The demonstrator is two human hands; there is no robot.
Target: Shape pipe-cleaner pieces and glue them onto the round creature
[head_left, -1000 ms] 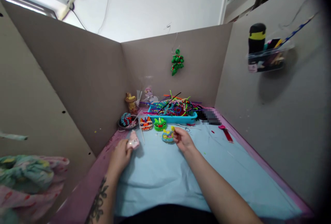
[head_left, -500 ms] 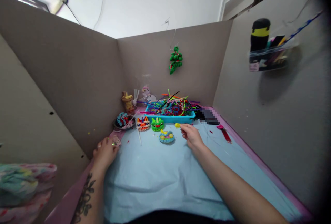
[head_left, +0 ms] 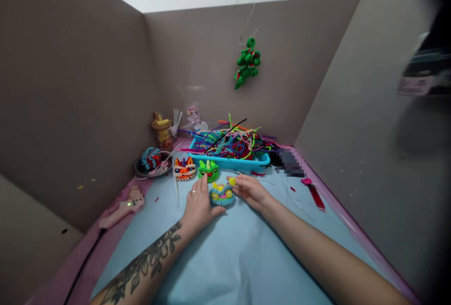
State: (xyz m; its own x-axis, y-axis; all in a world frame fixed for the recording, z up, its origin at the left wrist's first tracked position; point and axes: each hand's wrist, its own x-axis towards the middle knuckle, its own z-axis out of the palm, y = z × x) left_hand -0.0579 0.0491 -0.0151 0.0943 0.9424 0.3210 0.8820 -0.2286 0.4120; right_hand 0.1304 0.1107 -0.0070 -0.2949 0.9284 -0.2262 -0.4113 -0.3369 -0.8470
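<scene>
A blue and yellow pipe-cleaner animal head (head_left: pixel 221 195) lies on the light blue table cover, between my two hands. My left hand (head_left: pixel 200 204) is open at its left side, fingers stretched forward and thumb apart below it; whether it touches the head I cannot tell. My right hand (head_left: pixel 252 191) is closed, pinching a small yellow fuzzy piece (head_left: pixel 231 181) just above the head's right edge. Behind stand a green head (head_left: pixel 208 171) and an orange and cream head (head_left: pixel 185 169) of the same make.
A blue tray (head_left: pixel 232 161) heaped with pipe cleaners stands at the back. A pink glue gun (head_left: pixel 123 208) with a lit green light lies left, beside a dark bowl (head_left: pixel 141 171). A red-handled tool (head_left: pixel 315 196) lies right. A green ornament (head_left: pixel 248 63) hangs on the back panel.
My left hand has left the glue gun and come right to the blue head. My right hand has brought the yellow piece left, close to that head. The view has shifted.
</scene>
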